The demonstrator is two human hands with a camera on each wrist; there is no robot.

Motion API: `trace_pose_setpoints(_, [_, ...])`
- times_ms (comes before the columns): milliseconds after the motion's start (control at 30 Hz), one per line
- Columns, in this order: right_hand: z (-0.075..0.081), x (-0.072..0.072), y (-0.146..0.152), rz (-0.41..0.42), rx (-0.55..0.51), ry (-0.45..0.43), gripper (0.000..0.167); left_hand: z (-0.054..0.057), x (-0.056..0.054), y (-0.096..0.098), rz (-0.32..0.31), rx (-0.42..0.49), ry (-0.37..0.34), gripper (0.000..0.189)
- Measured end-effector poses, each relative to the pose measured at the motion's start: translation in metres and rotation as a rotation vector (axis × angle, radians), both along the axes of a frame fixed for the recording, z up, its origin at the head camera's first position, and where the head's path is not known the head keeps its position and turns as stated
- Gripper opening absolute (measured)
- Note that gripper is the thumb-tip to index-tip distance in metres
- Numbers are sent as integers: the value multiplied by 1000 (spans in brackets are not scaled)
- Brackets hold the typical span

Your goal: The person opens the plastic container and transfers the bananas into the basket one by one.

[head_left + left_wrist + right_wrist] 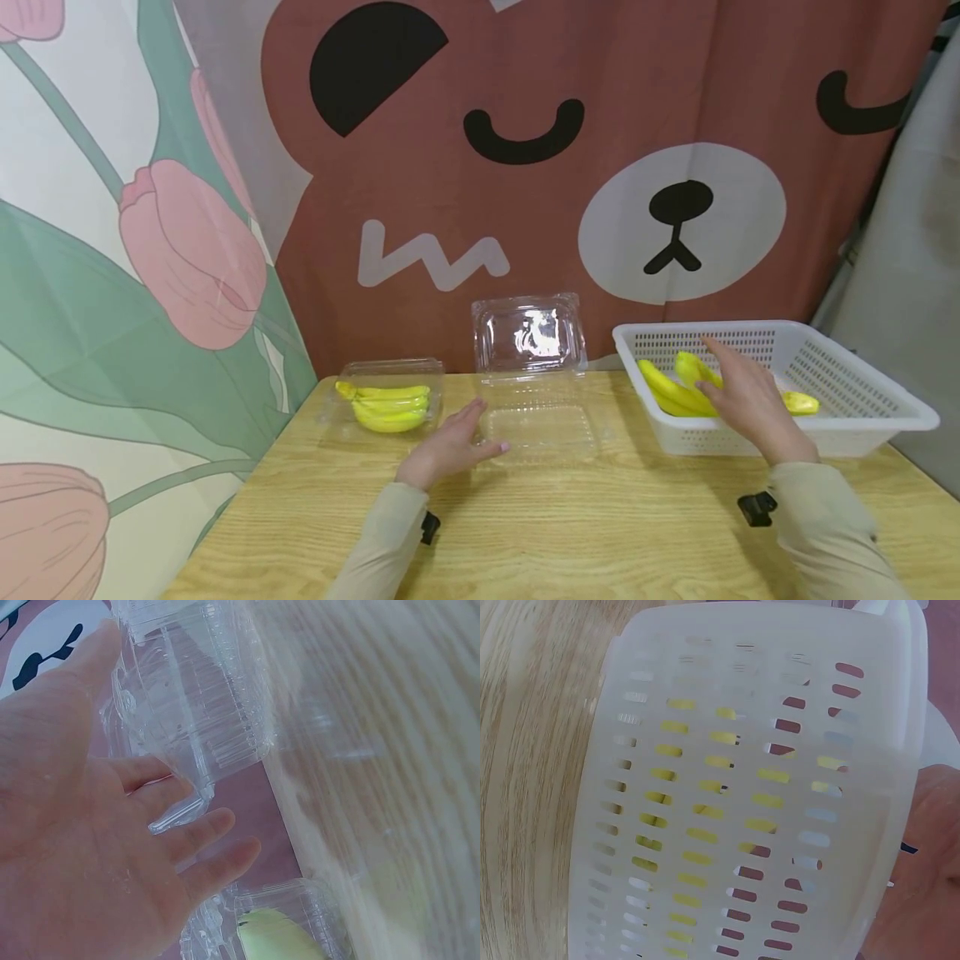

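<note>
My left hand [450, 446] has its fingers extended at the left edge of a clear plastic clamshell box [540, 433], whose lid [529, 337] stands raised at the back. In the left wrist view the fingers overlap the box's side. My right hand [746, 400] reaches over the near wall of a white slotted basket [787, 437], fingers spread above the bananas [671, 396] inside. From the right wrist, the basket wall [780, 825] covers most of the view, with yellow showing through its slots and part of the hand behind the rim.
A second clamshell box [431, 367], closed over a bunch of bananas [390, 408], sits left of the raised-lid box. Everything stands on a wooden table [585, 533]. Behind it hangs a curtain [540, 225] with a bear's face, and a tulip-patterned one [67, 350] is at the left.
</note>
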State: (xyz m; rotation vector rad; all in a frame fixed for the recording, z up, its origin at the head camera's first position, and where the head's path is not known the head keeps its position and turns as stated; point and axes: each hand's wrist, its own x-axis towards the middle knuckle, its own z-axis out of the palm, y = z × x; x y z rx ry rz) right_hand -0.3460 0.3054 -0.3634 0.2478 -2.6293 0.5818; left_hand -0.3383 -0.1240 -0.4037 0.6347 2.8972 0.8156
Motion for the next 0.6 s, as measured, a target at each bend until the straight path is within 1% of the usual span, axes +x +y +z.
trace_pose_setpoints(200, [0,-1,-1,4,-7,-11,72,0,0,0,4,3,-5,89])
trace_pose_setpoints(433, [1,0,-3,16,-18,-74,73,0,0,0,2,5,-4,93])
trace_pose_setpoints(600, [1,0,-3,20,-9,-90,72,0,-1,0,0,6,-5,92])
